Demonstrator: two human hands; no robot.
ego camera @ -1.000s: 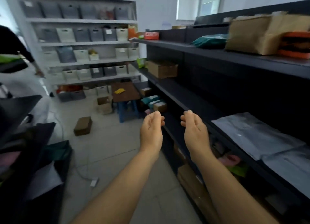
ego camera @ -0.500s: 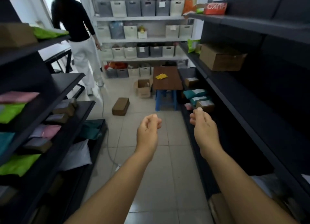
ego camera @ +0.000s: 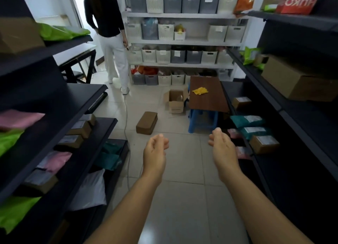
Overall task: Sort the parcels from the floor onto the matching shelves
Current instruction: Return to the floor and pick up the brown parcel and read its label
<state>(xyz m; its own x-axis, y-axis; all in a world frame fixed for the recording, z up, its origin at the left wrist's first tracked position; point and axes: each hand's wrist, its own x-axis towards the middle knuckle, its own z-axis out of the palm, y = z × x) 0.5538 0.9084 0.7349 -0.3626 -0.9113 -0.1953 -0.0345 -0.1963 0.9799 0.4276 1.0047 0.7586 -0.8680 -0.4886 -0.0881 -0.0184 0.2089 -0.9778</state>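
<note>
Both the left hand (ego camera: 155,153) and right hand (ego camera: 222,150) hung empty, fingers loosely curled, while the brown parcel (ego camera: 146,122), seemingly sealed, lay ahead on the floor (ego camera: 182,170), best gripped by both long sides.

A: Floor (ego camera: 182,170): pale glazed tile, smooth, slight sheen. Closed parcel (ego camera: 146,122) near its middle: brown cardboard, matt.

B: Racks?

A: Left shelves (ego camera: 78,104) and right shelves (ego camera: 285,112): black, matt, look like painted metal or board, can't tell which. Back shelving (ego camera: 182,15): white, smooth.

B: What's on them?

A: Green mailers (ego camera: 62,31), pink mailers (ego camera: 18,118), teal mailers (ego camera: 247,120): thin plastic film, soft gloss, wrinkled. Big box (ego camera: 296,84) on right shelf: kraft cardboard, matt. Bins (ego camera: 165,31): grey and cream plastic, slotted walls.

B: Bench?

A: Bench (ego camera: 207,99): brown wood-grain top, satin; stool (ego camera: 203,121) under it is blue plastic. Open carton (ego camera: 175,101): raw cardboard.
</note>
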